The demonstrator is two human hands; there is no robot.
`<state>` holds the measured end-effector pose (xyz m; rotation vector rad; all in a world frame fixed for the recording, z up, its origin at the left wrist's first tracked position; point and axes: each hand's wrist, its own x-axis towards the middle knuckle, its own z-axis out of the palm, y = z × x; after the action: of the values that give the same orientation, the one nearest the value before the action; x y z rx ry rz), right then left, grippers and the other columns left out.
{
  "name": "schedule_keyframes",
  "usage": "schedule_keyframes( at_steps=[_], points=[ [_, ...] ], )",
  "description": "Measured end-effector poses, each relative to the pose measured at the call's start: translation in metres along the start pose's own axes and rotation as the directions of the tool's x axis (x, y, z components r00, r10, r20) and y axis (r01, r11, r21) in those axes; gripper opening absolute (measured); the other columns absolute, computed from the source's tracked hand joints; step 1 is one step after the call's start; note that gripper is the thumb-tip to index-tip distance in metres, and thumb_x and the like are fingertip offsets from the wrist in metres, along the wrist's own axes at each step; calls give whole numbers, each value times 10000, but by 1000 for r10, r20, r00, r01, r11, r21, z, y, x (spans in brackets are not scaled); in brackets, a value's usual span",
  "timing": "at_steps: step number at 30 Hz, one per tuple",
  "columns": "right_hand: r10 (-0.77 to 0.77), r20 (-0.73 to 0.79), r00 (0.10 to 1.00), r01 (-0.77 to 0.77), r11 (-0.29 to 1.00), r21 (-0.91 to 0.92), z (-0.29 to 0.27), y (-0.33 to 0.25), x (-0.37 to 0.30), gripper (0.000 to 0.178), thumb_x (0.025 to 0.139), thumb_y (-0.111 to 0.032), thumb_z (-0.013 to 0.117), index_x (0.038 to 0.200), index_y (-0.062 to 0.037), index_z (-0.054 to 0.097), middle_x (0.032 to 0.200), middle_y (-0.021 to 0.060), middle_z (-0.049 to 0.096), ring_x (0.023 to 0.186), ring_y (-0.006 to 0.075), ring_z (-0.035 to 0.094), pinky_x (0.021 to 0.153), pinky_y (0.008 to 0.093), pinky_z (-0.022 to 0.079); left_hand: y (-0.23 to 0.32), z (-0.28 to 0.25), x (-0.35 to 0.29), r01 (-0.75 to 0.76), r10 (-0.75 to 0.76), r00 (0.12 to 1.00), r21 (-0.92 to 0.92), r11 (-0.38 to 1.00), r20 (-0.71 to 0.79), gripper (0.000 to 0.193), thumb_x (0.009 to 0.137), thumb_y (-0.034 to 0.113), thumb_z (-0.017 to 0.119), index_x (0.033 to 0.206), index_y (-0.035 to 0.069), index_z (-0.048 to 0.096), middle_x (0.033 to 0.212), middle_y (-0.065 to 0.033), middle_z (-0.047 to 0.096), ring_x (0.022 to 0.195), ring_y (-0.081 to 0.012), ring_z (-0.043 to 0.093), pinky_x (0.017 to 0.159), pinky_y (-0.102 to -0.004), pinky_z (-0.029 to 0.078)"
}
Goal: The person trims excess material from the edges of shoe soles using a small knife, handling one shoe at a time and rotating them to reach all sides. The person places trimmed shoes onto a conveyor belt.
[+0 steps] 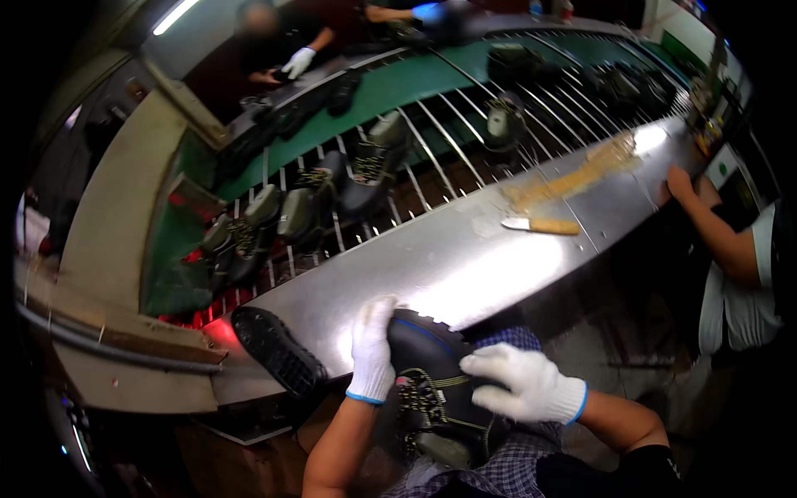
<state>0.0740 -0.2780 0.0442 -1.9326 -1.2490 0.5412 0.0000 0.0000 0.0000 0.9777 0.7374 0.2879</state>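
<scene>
A black safety shoe (427, 349) with yellow stitching, yellow-flecked laces and a blue line above its sole is held toe up, close to my body. My left hand (373, 349), in a white glove with a blue cuff, is closed on the toe end from the left. On the right side of the shoe, my right hand (527, 382), gloved the same way, rests with fingers apart and fingertips touching the upper. A second shoe (280, 350) lies at the left on the metal ledge, its black treaded sole showing.
A knife (541, 225) with a wooden handle lies on the metal ledge (398, 278), near brown tape (573, 178). Beyond it, several shoes (374, 166) stand on a rack of metal rods (448, 166). Co-workers are across the rack, and another person's arm (718, 232) is at right.
</scene>
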Motion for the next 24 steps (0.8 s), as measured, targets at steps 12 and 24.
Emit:
schedule_keyframes(
  at_steps=[12, 24],
  points=[
    [69, 106, 992, -76, 995, 71, -48, -86, 105, 1021, 915, -525, 832, 1650, 6, 362, 1565, 311, 545, 1404, 440, 605, 1174, 451, 492, 52, 35, -63, -244, 271, 960, -281, 928, 61, 419, 988, 61, 541, 1395, -35, 562, 1282, -137, 660, 1159, -231, 641, 1117, -380, 494],
    [-330, -411, 850, 517, 671, 531, -70, -72, 28, 1042, 848, -446, 922, 1626, 31, 418, 1524, 252, 583, 1469, 361, 524, 1277, 510, 347, 15, -24, -65, 257, -131, 865, -204, 945, 484, 1105, 962, 913, 260, 1666, 72, 391, 1605, -141, 565, 1438, -295, 578, 1227, -454, 478]
  ],
)
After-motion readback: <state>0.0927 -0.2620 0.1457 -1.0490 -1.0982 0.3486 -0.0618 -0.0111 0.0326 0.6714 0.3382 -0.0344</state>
